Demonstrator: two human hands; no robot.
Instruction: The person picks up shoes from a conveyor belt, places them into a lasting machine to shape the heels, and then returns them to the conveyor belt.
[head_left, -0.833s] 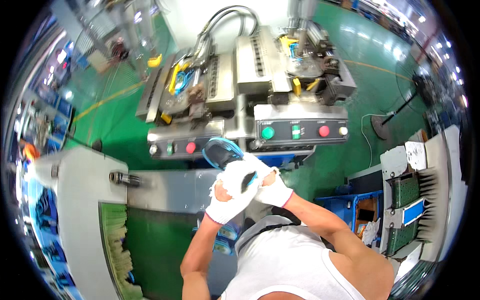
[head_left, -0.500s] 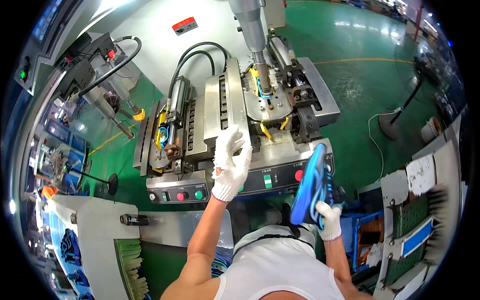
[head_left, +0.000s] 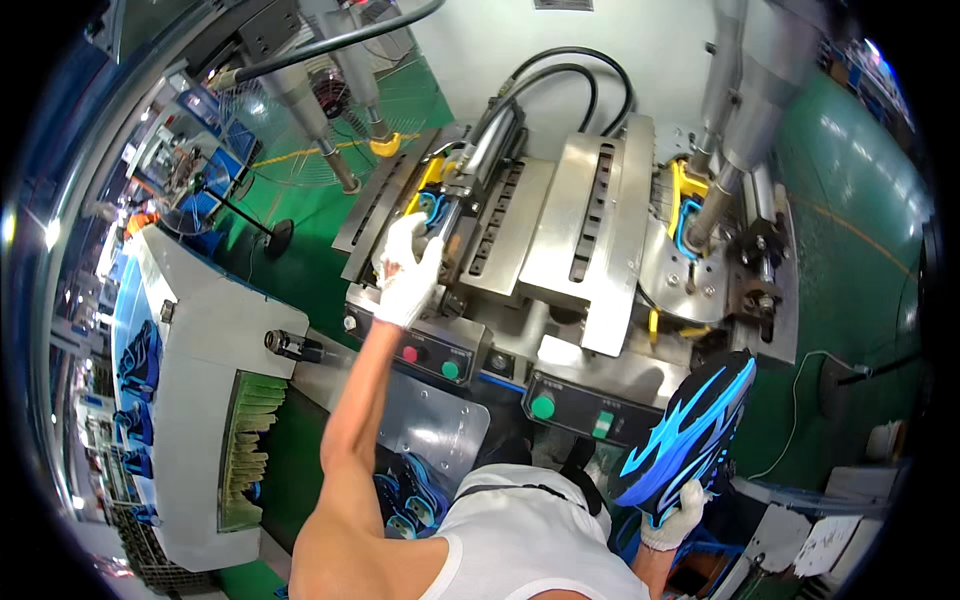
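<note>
My left hand (head_left: 408, 272), in a white knit glove, reaches over the left station of a metal machine (head_left: 555, 235). Its fingers are apart with nothing visible between them. Just beyond the fingertips sits a small blue looped part (head_left: 432, 208) beside a yellow piece (head_left: 428, 180); whether I touch either is unclear. At the right, my gloved right hand (head_left: 678, 518) is closed on one end of a black and blue sneaker (head_left: 692, 430), its patterned side turned up. The sneaker is held in front of the machine's right station, where a metal rod (head_left: 712, 215) comes down.
Green and red buttons line the front control panels (head_left: 590, 408). A grey-white stand with green bristles (head_left: 250, 450) is at the left. More blue shoes (head_left: 410, 495) lie low beside my left side. A floor fan (head_left: 275, 238) stands beyond the stand.
My view has swung left. My left hand has moved from the machine's middle to its left station. The sneaker in my right hand has turned to show more of its side.
</note>
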